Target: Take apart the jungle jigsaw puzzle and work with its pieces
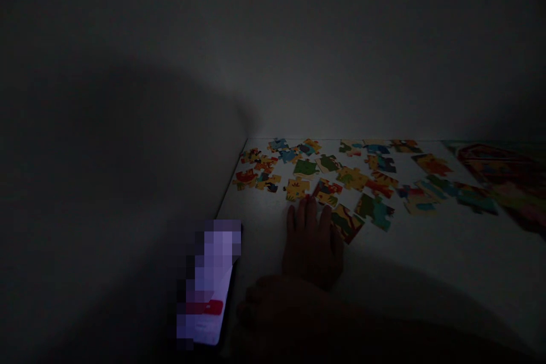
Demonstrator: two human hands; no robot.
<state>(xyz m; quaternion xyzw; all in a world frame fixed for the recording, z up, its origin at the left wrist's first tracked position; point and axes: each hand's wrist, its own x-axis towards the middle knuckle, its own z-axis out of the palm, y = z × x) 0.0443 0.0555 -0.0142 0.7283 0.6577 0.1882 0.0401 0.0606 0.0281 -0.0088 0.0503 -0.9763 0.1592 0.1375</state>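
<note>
The scene is very dark. My right hand (313, 242) lies flat on the white table (426, 250), fingers stretched out and apart, and holds nothing. Its fingertips touch or nearly touch a yellow-and-red puzzle piece (327, 192); a darker piece (346, 223) lies just right of it. Several colourful loose puzzle pieces (354, 177) are spread across the table beyond the fingers. My left hand (251, 310) is a dim shape low in the view, beside a lit phone (209, 290). Its fingers are too dark to make out.
A partly assembled puzzle or picture board (497, 173) lies at the table's right end. The table's left edge (228, 187) runs diagonally toward the phone. A bare wall stands behind the table, and heavy shadow covers the left side.
</note>
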